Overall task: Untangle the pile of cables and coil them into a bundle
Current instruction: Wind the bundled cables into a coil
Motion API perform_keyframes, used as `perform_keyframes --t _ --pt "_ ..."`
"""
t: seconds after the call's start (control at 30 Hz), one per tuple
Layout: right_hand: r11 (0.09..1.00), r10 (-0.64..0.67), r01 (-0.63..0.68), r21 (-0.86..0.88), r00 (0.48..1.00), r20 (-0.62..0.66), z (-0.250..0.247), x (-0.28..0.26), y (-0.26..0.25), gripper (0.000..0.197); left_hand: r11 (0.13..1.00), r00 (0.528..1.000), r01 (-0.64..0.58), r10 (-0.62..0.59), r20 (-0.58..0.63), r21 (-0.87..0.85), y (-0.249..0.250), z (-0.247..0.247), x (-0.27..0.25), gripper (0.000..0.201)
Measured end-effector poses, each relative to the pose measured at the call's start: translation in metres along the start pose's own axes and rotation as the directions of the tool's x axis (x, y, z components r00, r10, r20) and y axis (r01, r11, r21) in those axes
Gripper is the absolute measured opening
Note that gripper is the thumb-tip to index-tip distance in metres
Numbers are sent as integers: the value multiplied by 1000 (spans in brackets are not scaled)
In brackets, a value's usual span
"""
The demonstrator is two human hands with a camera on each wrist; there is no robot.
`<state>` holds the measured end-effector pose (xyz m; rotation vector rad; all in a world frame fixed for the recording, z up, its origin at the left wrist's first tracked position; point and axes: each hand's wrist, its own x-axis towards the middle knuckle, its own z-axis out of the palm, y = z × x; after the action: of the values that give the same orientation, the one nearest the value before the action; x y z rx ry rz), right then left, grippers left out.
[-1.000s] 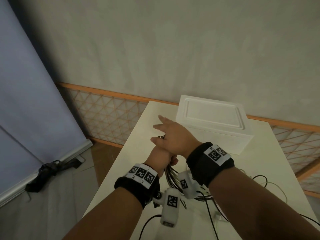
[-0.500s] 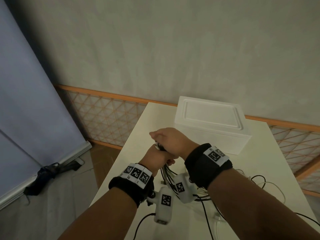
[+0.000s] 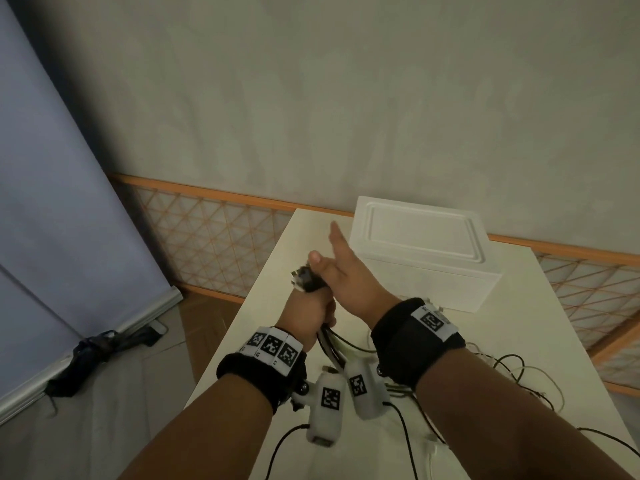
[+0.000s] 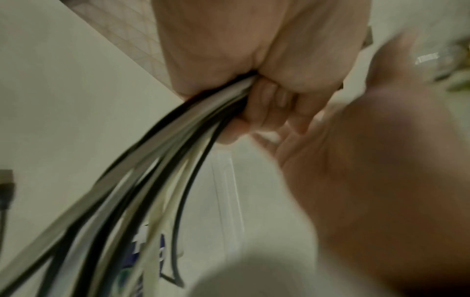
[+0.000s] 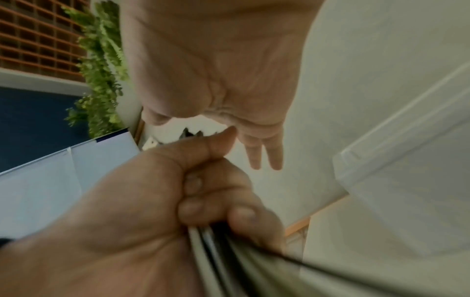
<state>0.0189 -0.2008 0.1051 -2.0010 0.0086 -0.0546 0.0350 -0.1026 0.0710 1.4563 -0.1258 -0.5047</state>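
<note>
Several cables fisted in left grip, right grip flat-fingered above

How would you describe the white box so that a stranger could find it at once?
Look at the pale table along the wall. At its far end, beyond both hands, stands the white box. It is the only solid block there, with a recessed lid; everything else is thin cables.

Two hands, one white box, one table, several cables.

R hand reopened, fingers straight
</note>
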Motion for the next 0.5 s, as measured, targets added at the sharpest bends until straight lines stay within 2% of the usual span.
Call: perform_keyframes --t 0.03,0.1,0.17,0.23,0.3,0.4,0.5 --pt "998 55 -55 9 998 -4 2 -3 2 87 999 1000 2 -4 -25 -51 2 -3 4 14" --pt "989 145 -144 -26 985 95 8 -13 9 85 992 992 51 -64 -109 -114 3 -10 11 27" --pt "983 158 -175 55 960 233 16 -25 16 65 975 969 113 -150 -194 -192 0 -15 19 29" --pt "978 159 -192 78 937 312 22 -33 23 52 965 949 137 -192 -250 -222 -1 -16 22 51" --pt "978 210 -196 -77 926 315 25 -35 31 45 954 952 141 -203 -228 -264 -1 -15 21 55" --pt "914 139 -37 -404 964 225 27 -29 41 37 877 966 161 -234 -110 -453 -2 -12 15 45" --pt "908 91 -3 -419 977 191 22 -31 49 37 847 975 138 -207 -80 -514 1 -10 13 41"
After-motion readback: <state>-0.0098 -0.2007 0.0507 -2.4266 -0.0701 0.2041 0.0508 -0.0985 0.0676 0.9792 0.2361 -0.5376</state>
